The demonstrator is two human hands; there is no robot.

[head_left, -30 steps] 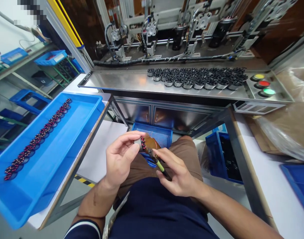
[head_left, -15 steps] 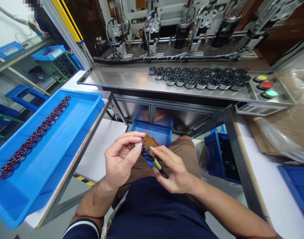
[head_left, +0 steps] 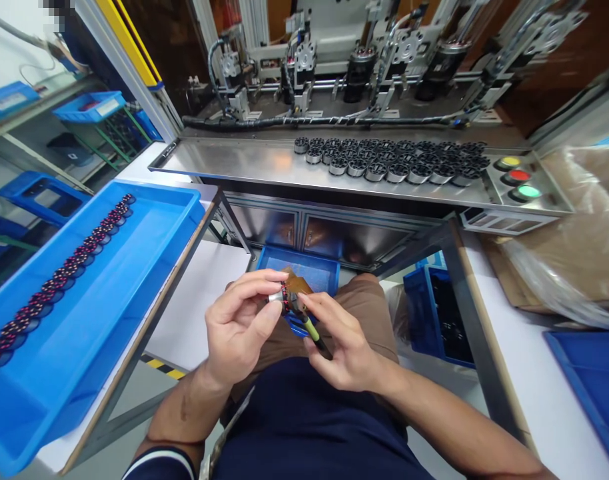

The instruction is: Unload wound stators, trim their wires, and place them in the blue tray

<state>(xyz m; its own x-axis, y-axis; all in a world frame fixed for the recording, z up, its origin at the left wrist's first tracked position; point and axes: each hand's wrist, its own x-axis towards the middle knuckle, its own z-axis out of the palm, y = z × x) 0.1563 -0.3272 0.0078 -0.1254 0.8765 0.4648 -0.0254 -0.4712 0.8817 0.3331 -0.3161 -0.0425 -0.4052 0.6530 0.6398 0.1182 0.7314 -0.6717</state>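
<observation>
Between its thumb and fingers, my left hand (head_left: 242,323) grips a small round motor part (head_left: 276,297) with a silver rim and red and black windings. My right hand (head_left: 342,340) is closed around green and black handled cutters (head_left: 310,328). The tool's dark head touches or nearly touches the winding side of the part; the exact contact is too small to tell. Behind them shows a brown, amber-coloured piece (head_left: 297,281), above a blue tray (head_left: 317,267) low between the knees.
A blue tray (head_left: 149,220) at left holds a diagonal row of red and black wound parts (head_left: 67,273). Ahead, a metal ledge (head_left: 224,157) carries many black and silver parts (head_left: 377,171) beside coloured buttons (head_left: 517,177). Blue bins (head_left: 427,313) stand at lower right.
The whole view has shifted slightly, with most surroundings now a little further left. Both hands keep their grips, and the cutters stay at the part.
</observation>
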